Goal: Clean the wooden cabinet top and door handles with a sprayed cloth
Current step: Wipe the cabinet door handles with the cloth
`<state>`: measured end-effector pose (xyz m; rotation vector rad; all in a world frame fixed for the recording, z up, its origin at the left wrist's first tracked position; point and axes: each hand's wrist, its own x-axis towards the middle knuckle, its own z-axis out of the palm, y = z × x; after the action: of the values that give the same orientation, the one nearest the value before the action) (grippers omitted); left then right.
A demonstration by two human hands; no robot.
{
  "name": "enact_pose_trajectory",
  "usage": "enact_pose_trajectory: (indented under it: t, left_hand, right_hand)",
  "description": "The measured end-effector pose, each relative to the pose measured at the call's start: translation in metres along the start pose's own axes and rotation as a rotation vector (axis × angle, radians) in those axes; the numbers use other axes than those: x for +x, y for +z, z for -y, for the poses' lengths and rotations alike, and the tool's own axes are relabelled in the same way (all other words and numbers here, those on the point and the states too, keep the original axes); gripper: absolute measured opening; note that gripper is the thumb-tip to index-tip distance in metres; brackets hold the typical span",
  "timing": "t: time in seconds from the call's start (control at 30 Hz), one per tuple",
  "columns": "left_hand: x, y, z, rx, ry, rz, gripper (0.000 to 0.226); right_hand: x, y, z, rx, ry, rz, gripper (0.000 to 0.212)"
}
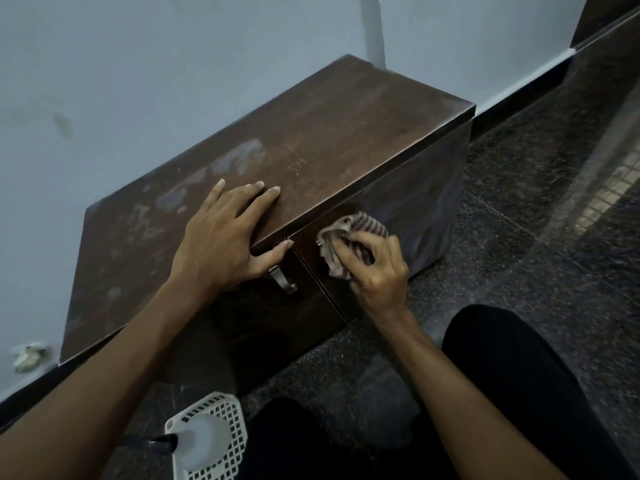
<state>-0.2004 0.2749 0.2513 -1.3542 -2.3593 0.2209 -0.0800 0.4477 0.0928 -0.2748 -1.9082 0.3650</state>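
Wall (138,64): pale blue-grey paint, matt, scuffed; the cabinet backs straight onto it.
Floor (519,237): dark speckled polished stone, glossy enough to reflect.
Cabinet top (329,133): dark wood board with a square front lip; dull grey patches and fine scratches near the left end. Judged dust or worn finish, cannot tell which.
Doors: two dark glossy panels meeting at a central seam below the lip.
Left hand (221,237): flat on the top's front edge, fingers straight, thumb hooked over the lip; holds nothing. Probably bracing the body while crouched.
Right hand (377,271): fingers curled round the cloth, pressing it onto the right door.
Cloth (360,225): soft, bunched, striped maroon and pale; wrapped over the right handle (318,242), only a metal tip showing. Bunching likely lets it fold round the bar.
Basket (225,410): white lattice plastic, on the floor within reach.
Spray bottle (199,441): translucent white, dark nozzle, beside the basket.
Left handle (284,280): brushed metal bar, uncovered.
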Motion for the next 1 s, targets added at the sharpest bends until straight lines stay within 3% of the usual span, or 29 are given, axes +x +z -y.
enact_pose_trajectory:
  t: [0.13, 0.33, 0.43, 0.73, 1.0]
  left_hand:
    - [0.001, -0.001, 0.001, 0.0, 0.003, 0.008, 0.079]
    - [-0.001, 0.0, 0.0, 0.001, -0.001, -0.025, 0.078]
    - [-0.001, 0.0, 0.0, 0.001, 0.001, -0.026, 0.078]
    - [0.0, 0.0, 0.0, 0.006, 0.003, -0.033, 0.079]
    - [0.001, 0.0, 0.001, 0.003, 0.007, -0.021, 0.079]
  right_hand:
    - [0.023, 0.004, 0.0, 0.033, -0.092, -0.059, 0.036]
    - [0.003, 0.008, -0.005, 0.062, -0.066, -0.031, 0.039]
    - [-0.007, 0.007, -0.013, 0.063, -0.05, 0.002, 0.049]
    - [-0.027, 0.005, -0.033, 0.023, -0.124, 0.112, 0.05]
    - [0.015, 0.002, -0.027, 0.002, -0.198, -0.009, 0.039]
